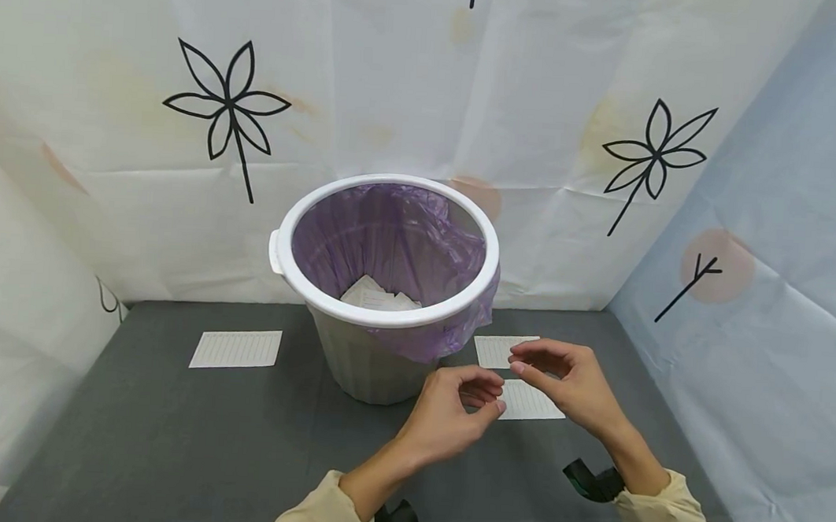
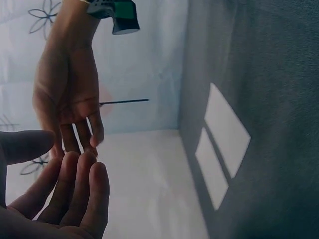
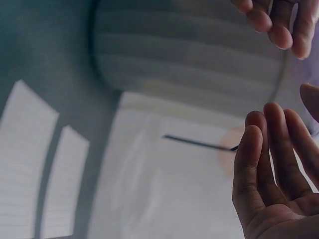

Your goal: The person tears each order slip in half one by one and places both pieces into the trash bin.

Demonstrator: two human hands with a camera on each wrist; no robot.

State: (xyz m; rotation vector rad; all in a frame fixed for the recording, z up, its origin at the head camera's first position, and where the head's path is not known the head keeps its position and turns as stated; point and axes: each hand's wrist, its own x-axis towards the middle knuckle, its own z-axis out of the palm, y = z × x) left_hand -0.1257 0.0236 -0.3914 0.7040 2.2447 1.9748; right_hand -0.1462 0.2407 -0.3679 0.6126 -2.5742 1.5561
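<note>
Over the tabletop's right half, the left hand and right hand curve loosely, fingertips facing, empty. Below lie the near slip and far slip, long axes left-right, the right hand nearer the latter; leftward stands the bin.

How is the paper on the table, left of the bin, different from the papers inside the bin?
The left paper lies alone, while the bin papers overlap in a pile. The left paper is flat on the dark table; the bin papers are inside the purple bag, lying at different angles. The left paper shows all its corners, but the bin's front rim hides part of the bin papers. Both look whitish.
</note>
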